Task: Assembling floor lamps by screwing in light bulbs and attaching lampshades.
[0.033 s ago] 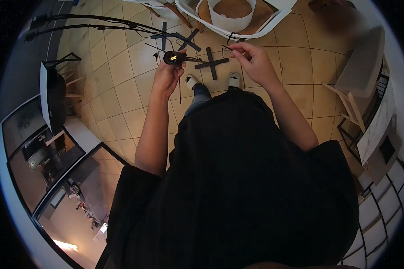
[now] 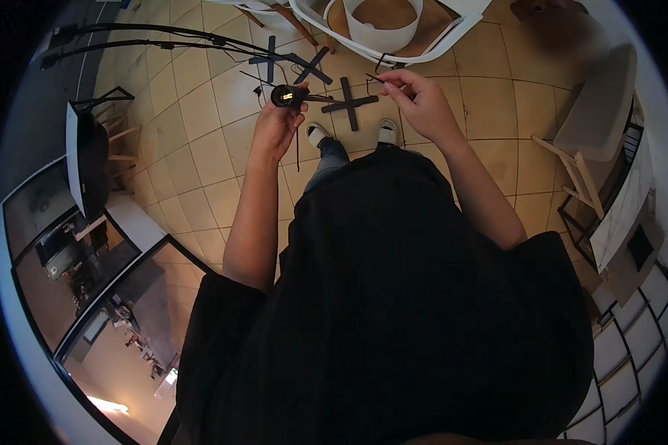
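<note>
No text, label, number or sign can be read anywhere in view. On the black socket [image 2: 286, 96] in the left hand [image 2: 274, 127] and the thin dark rod [image 2: 375, 78] in the right hand [image 2: 421, 104], no lettering is legible at this size. The small items [image 2: 125, 317] in the glass [image 2: 153, 300] at lower left are too small and blurred to tell whether they carry print.

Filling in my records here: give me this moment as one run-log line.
left hand: holds round black socket-like part | right hand: pinches thin dark piece | hands: apart | tiled floor: black cross-shaped pieces
</note>
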Demonstrator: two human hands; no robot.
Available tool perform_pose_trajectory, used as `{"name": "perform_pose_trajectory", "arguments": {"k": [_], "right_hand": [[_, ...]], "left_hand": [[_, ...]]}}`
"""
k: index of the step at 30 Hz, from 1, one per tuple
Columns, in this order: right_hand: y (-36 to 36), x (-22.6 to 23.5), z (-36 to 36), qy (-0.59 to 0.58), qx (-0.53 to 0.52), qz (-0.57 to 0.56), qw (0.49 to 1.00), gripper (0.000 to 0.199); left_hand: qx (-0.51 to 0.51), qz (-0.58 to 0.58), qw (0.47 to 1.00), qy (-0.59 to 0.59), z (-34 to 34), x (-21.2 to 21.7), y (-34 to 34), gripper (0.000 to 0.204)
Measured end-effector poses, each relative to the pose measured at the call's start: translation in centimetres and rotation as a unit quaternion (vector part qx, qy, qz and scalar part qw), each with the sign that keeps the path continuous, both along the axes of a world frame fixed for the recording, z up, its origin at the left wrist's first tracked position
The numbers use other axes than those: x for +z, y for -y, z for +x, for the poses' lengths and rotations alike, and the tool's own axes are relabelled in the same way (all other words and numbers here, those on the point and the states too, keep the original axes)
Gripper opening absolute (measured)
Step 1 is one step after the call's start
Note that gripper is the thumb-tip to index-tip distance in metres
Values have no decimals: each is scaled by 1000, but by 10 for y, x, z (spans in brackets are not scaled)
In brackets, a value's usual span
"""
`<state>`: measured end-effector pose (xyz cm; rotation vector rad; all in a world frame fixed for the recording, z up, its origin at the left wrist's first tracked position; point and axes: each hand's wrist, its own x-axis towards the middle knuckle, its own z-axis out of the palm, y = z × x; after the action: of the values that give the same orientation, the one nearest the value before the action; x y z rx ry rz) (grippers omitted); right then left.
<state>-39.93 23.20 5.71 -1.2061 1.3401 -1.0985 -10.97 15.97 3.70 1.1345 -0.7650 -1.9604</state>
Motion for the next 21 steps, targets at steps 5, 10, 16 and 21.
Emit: {"name": "perform_pose_trajectory", "arguments": {"k": [5, 10, 16, 21], "right_hand": [[3, -4, 4, -2, 3, 16, 1000, 22], [10, -11, 21, -47, 45, -10, 998, 19], [37, -24, 53, -59, 107, 24, 992, 21], [59, -29, 74, -87, 144, -11, 986, 22]], "left_hand": [[-17, 17, 1000, 15, 6, -1, -1, 30], [35, 2, 996, 77, 20, 2, 2, 29], [17, -1, 994, 112, 13, 8, 0, 32], [26, 2, 989, 148, 15, 9, -1, 36]]}}
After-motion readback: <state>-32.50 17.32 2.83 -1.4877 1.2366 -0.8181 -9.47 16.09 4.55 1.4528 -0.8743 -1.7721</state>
